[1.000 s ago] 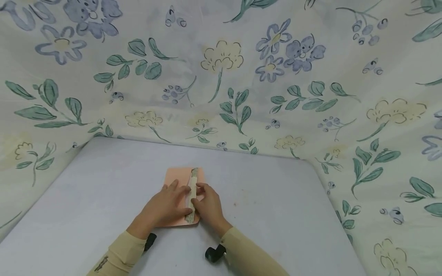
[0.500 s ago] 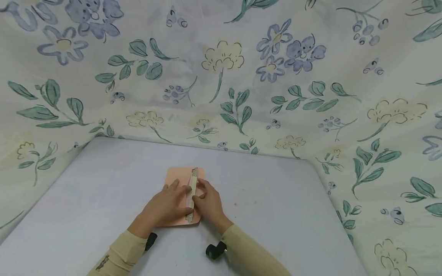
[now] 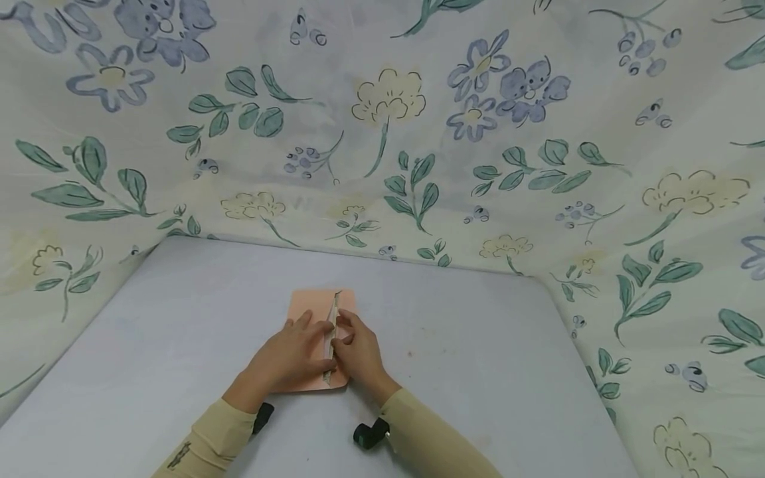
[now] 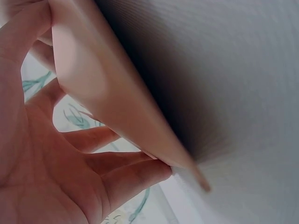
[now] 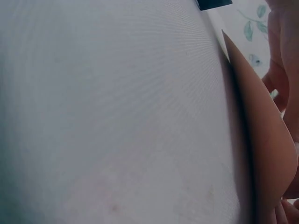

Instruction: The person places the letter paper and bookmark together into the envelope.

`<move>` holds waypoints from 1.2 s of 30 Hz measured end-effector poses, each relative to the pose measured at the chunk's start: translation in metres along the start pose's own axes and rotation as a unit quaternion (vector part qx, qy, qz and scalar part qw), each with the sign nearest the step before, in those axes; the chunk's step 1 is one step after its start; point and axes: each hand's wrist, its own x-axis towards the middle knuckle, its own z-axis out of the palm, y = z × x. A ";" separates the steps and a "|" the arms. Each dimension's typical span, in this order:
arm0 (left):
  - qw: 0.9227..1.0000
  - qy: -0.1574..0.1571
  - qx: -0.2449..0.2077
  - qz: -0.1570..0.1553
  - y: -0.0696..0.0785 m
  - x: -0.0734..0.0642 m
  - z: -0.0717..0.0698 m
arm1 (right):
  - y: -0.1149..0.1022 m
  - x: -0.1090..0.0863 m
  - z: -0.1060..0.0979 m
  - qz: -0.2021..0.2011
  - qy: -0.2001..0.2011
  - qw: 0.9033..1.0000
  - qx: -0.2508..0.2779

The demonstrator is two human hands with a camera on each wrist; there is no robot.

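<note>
A peach paper piece (image 3: 307, 304) with rounded corners lies on the white table. Along its right part runs a narrow pale strip (image 3: 335, 309) with patterned ends, seen nearly edge-on. My left hand (image 3: 285, 358) rests spread across the paper, its thumb and a fingertip at the strip. From the right side, my right hand (image 3: 361, 348) pinches the strip's edge between thumb and fingers. In the left wrist view the paper (image 4: 93, 88) bows up from the table, with straight fingers (image 4: 135, 179) against it. The right wrist view shows its curved edge (image 5: 266, 140), hiding most right fingertips.
The white tabletop (image 3: 466, 372) stretches around the paper and bears a few small specks. A floral curtain (image 3: 388, 133) hangs along the back and sides. Black wrist-worn devices (image 3: 370, 435) sit under both forearms, near the table surface.
The pale strip has turned from showing its broad face to nearly edge-on, its visible width shrinking. Both hands stay in almost the same place.
</note>
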 end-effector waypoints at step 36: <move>0.999 -0.039 0.019 -0.012 0.002 0.005 0.000 | 0.005 -0.007 -0.009 0.033 0.009 0.991 0.130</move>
